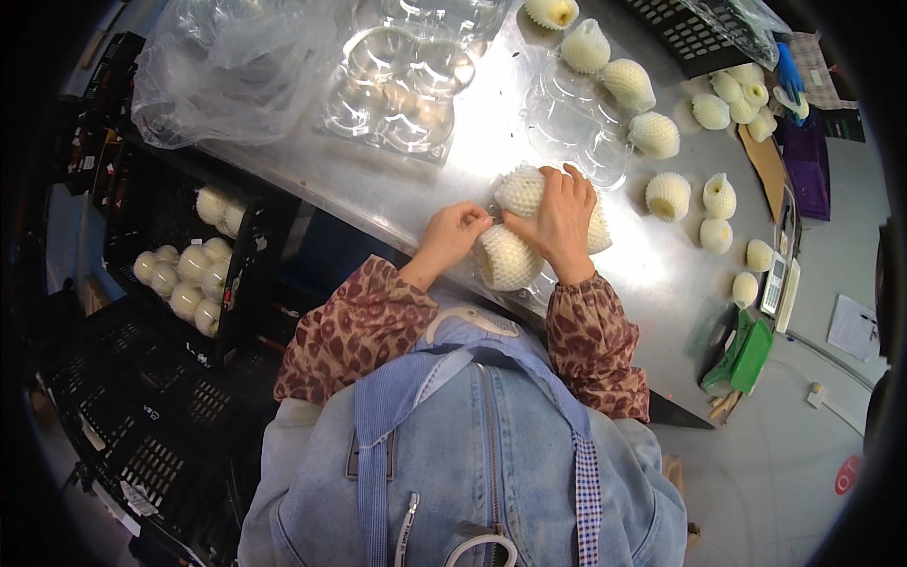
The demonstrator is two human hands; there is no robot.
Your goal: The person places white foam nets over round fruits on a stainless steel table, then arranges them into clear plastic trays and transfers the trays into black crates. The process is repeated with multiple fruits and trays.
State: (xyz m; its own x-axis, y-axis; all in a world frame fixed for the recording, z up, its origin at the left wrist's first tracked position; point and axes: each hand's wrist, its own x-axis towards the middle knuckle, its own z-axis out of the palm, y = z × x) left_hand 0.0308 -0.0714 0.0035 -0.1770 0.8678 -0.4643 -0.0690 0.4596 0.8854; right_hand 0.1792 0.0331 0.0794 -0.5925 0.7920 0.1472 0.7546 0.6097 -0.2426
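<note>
Several pale round fruits in white foam nets sit together in front of me, with clear plastic of a tray showing around them. My right hand [561,225] is curled over the group, its thumb and fingers on the upper foam-netted fruit [521,192]. A lower foam-netted fruit [507,257] lies below that thumb, and another is partly hidden behind the hand. Just left of the fruits, my left hand [454,235] has its fingertips pinched together beside the tray; what they hold, if anything, is hidden.
An open clear clamshell [576,123] lies beyond the fruits on the metal table [354,180]. Loose netted fruits [667,197] spread right. Stacked clear trays [402,94] and a plastic bag [231,71] lie left. A black crate [244,274] holds packed fruit. A green holder [751,352] stands right.
</note>
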